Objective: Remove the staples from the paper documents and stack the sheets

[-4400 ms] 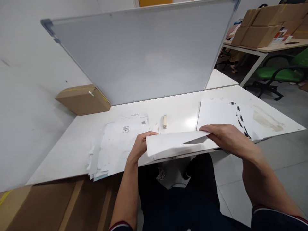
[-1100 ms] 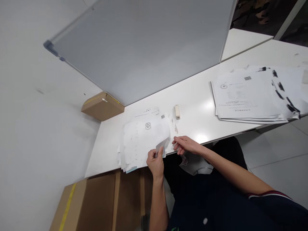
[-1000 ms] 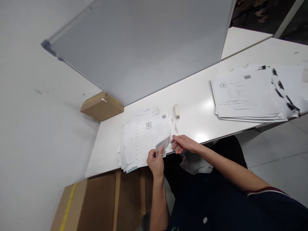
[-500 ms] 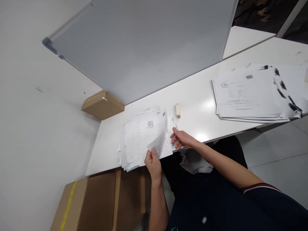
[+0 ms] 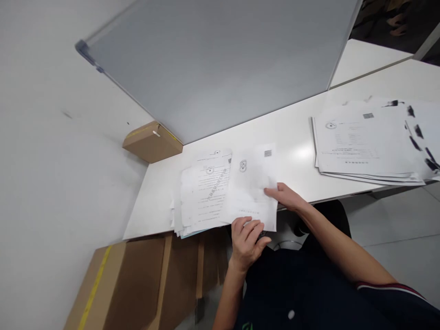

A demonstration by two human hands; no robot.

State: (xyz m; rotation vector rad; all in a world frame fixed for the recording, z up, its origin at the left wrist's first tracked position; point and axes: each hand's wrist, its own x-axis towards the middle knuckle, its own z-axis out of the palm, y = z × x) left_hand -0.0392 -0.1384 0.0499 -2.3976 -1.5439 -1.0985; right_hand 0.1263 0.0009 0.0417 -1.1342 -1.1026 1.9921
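A white printed sheet [image 5: 252, 183], with a round emblem and a square code near its top, lies over the right part of a paper stack [image 5: 206, 197]. My right hand [image 5: 288, 197] grips the sheet's right edge, thumb on top and the other fingers hidden underneath. At the lower edge, my left hand [image 5: 245, 240] rests its fingertips on the paper. Its fingers are stretched out and its thumb stands apart. The stack beneath has uneven edges, with a bluish sheet showing at the bottom.
A larger paper pile [image 5: 364, 146] with black-marked edges lies on the white table [image 5: 292, 133] at right. A whiteboard [image 5: 223, 68] stands along the back. One small cardboard box [image 5: 153, 142] sits at the back left corner; larger cardboard boxes [image 5: 137, 279] stand below the table.
The sheet whose corner my left hand was lifting now lies flat further right, covering the small cream object's spot. My right hand has taken its right edge; my left hand has loosened and shifted right.
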